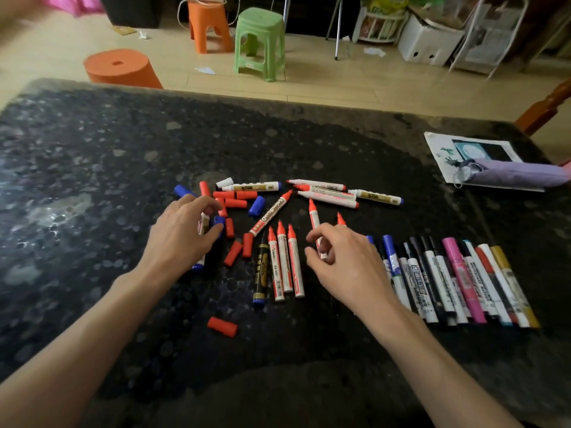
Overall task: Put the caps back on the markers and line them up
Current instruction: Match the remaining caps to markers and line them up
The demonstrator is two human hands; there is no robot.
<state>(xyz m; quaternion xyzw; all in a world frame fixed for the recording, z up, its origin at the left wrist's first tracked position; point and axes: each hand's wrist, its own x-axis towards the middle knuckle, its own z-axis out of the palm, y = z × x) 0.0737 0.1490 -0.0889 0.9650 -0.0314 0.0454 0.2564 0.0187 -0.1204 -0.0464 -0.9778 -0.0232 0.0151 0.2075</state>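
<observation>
Head view: a dark speckled bench [92, 156] spans the frame. Left of centre, the left hand [182, 233] has its grip curled round a white-bodied marker [203, 223], with a blue end showing below the palm. Just right of it lies a scatter of loose red caps [234, 202] with a blue cap [256, 206] among them. A single red cap [222, 326] lies apart in the lower centre. At centre, a black-and-gold marker [260, 273] lies beside three uncapped red markers [284, 264], tips toward the top of the frame. Further uncapped markers [327, 194] lie crosswise above them. Right of centre, the right hand [343, 264] pinches a red-tipped marker [314, 219] between thumb and forefinger, uncapped. Right again, a row of capped markers [457, 279] lies side by side, touching. At upper right, a purple umbrella [519, 176] rests on a sheet of paper [438, 149].
</observation>
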